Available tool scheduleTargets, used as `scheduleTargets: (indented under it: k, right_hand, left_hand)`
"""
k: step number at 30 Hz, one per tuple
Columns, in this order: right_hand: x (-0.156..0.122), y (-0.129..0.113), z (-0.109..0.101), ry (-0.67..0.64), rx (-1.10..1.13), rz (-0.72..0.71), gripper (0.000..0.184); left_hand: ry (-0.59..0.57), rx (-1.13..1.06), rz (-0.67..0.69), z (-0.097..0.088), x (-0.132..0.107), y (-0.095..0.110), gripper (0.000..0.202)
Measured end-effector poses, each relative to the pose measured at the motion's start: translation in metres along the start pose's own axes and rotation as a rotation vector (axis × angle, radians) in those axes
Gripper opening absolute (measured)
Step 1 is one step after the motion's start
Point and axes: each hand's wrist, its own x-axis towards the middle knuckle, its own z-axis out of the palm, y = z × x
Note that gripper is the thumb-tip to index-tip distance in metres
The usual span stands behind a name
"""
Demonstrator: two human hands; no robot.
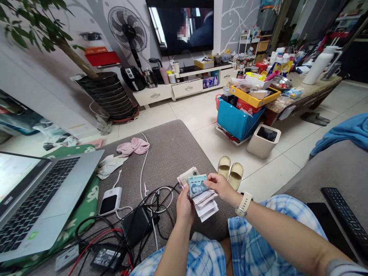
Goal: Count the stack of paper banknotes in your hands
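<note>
A stack of banknotes (198, 189) is held in front of my knees, above the grey sofa (172, 149). My left hand (184, 207) grips the stack from below, thumb on the top note. At the stack's right edge, my right hand (221, 186) pinches the notes with its fingers closed; a white watch (243, 204) is on that wrist. The top note is blue-green, and paler notes fan out beneath it.
An open laptop (37, 199) lies at left on a green cloth. A white power bank (110, 200), black chargers and tangled cables (138, 226) lie nearby. Pink socks (133, 147), slippers (230, 173), a beige bin (263, 140), a blue crate (237, 120) and a remote (345, 214) surround.
</note>
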Motion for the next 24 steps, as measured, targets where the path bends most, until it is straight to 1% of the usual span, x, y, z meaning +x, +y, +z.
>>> scheduleTargets:
  k: [2, 5, 10, 16, 20, 24]
  right_hand:
    - [0.000, 0.001, -0.001, -0.006, 0.002, 0.004, 0.037]
    - [0.000, 0.003, -0.002, -0.011, 0.002, 0.023, 0.037]
    - [-0.001, -0.001, -0.005, -0.009, -0.029, 0.022, 0.036]
    - [-0.004, -0.012, -0.004, 0.000, -0.074, -0.019, 0.038]
    - [-0.005, -0.012, -0.004, -0.015, -0.075, 0.027, 0.045]
    - [-0.003, -0.009, -0.005, 0.021, -0.056, 0.065, 0.049]
  left_hand:
    - [-0.008, 0.005, 0.001, 0.002, -0.001, 0.000, 0.024]
    - [0.014, 0.005, 0.017, 0.005, -0.001, -0.001, 0.021]
    - [0.005, 0.020, 0.048, 0.001, 0.003, -0.007, 0.023]
    - [-0.035, 0.025, 0.071, -0.002, 0.006, -0.011, 0.023]
    - [-0.061, 0.014, 0.064, -0.001, 0.006, -0.012, 0.029]
    - [-0.115, 0.012, 0.055, -0.001, 0.004, -0.014, 0.035]
